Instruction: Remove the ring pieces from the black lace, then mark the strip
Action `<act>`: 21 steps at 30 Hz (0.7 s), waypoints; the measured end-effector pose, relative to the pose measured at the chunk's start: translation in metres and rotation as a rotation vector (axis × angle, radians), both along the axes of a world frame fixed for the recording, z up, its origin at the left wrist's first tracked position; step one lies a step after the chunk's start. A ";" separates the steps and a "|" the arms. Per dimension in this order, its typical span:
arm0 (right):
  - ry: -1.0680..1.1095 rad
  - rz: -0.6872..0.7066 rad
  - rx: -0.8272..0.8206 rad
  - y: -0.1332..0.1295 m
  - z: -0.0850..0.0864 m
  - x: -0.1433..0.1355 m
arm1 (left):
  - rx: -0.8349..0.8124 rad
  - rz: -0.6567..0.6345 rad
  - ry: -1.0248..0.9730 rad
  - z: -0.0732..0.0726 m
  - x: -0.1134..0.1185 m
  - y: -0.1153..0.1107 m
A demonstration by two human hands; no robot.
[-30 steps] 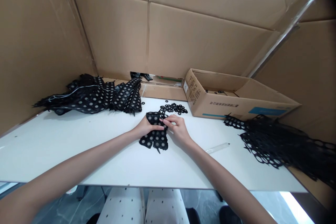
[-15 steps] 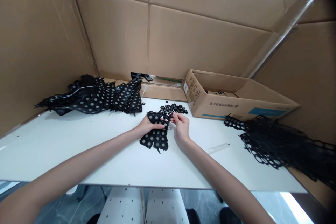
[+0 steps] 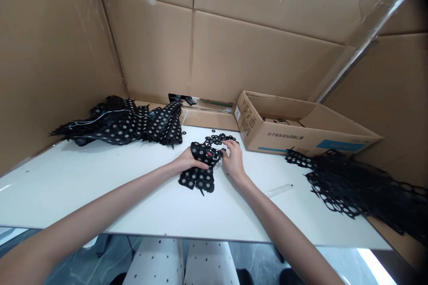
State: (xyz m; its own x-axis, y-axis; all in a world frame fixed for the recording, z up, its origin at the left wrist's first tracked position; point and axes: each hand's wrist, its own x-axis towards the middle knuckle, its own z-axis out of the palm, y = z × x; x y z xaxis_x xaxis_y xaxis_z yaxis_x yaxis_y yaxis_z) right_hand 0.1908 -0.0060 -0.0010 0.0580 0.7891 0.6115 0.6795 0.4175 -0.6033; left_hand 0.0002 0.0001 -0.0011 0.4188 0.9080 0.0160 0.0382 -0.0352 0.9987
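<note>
Gripping the black dotted sheet [image 3: 202,177] between thumb and fingers: left hand [image 3: 186,160], sheet over the middle of the white table [image 3: 234,218]. Right hand [image 3: 234,161] at sheet's right edge, fingers bent; cannot tell whether it pinches anything. Loose black rings [image 3: 217,138] just beyond. Farther out: sheet pile [image 3: 123,125], left; open cardboard box [image 3: 284,137] and black netting [image 3: 361,182], right.

Sheet [image 3: 197,179] in my grip: black, pale grey dots in rows. Loose rings [image 3: 219,138]: black. Bundle [image 3: 122,131]: black, pale dots, whitish string. Netting [image 3: 364,182]: black. Box [image 3: 284,140]: brown, dark print, blue bands. Table [image 3: 133,209]: white. My trousers [image 3: 157,262]: white, small black dots. Walls [image 3: 150,44]: brown.
</note>
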 end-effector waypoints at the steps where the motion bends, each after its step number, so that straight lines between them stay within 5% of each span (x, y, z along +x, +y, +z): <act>1: -0.011 0.005 0.079 -0.003 0.004 0.001 | 0.003 0.001 -0.005 0.000 0.000 0.000; 4: -0.108 0.206 0.253 -0.014 0.015 0.000 | -0.013 0.030 -0.046 -0.001 0.000 0.000; 8: -0.277 0.471 0.207 -0.021 0.018 -0.007 | -0.024 0.072 -0.137 -0.004 0.000 -0.001; 21: -0.158 0.399 0.086 -0.011 0.009 -0.007 | -0.038 0.004 -0.054 -0.008 -0.003 0.005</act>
